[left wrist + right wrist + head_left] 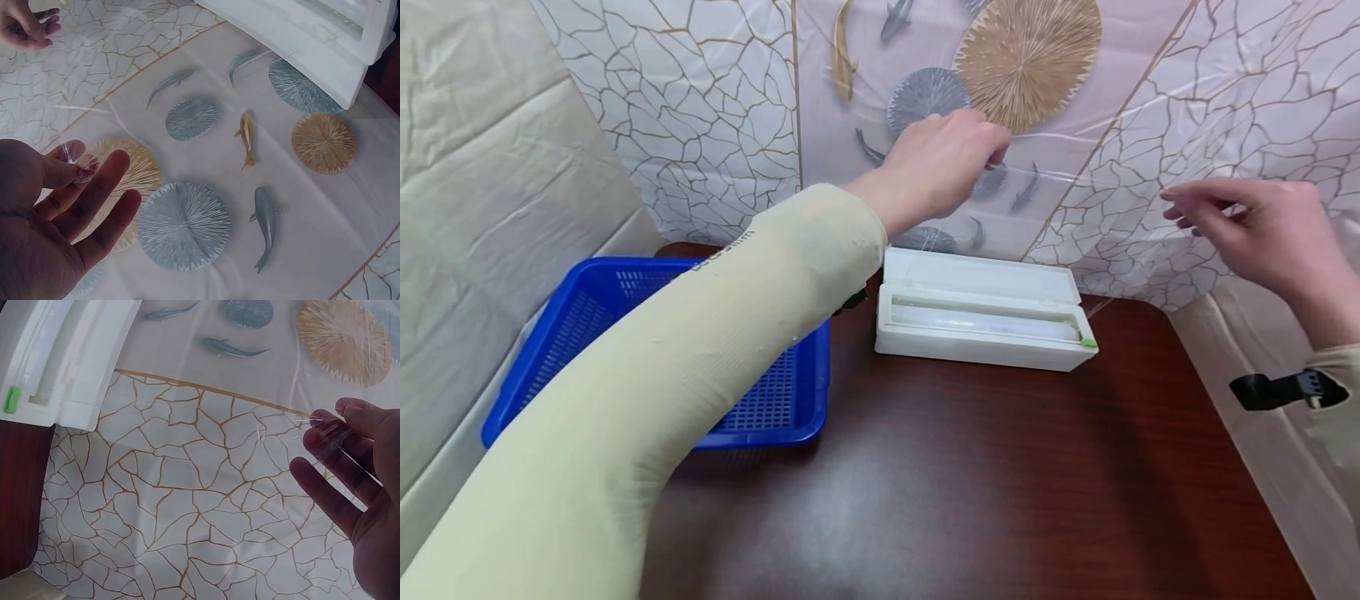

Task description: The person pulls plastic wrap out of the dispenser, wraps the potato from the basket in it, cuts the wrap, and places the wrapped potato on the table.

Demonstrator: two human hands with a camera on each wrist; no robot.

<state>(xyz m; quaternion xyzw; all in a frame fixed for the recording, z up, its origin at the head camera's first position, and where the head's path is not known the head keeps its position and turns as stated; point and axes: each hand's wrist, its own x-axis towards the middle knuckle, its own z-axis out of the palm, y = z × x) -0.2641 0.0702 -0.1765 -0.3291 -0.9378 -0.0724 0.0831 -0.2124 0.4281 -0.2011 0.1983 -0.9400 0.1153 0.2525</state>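
A sheet of clear cling film [78, 164] is held up between both hands, above and behind a white dispenser box [973, 347]. My left hand [936, 162] pinches one edge between thumb and fingers, its other fingers spread in the left wrist view. At the right, my right hand [1262, 225] pinches another part, bunched at the fingertips in the right wrist view. The dispenser's lid [981, 275] stands tipped back, and a roll of film [985, 321] lies inside. A green slider [1087, 342] sits at its right end. Whether the sheet joins the roll, I cannot tell.
A blue plastic basket [816, 400] is on the left of the dark brown table [925, 483], partly hidden by my left sleeve. A patterned covering [730, 108] with fish and round shapes hangs behind. Pale cloth [475, 208] borders the left side.
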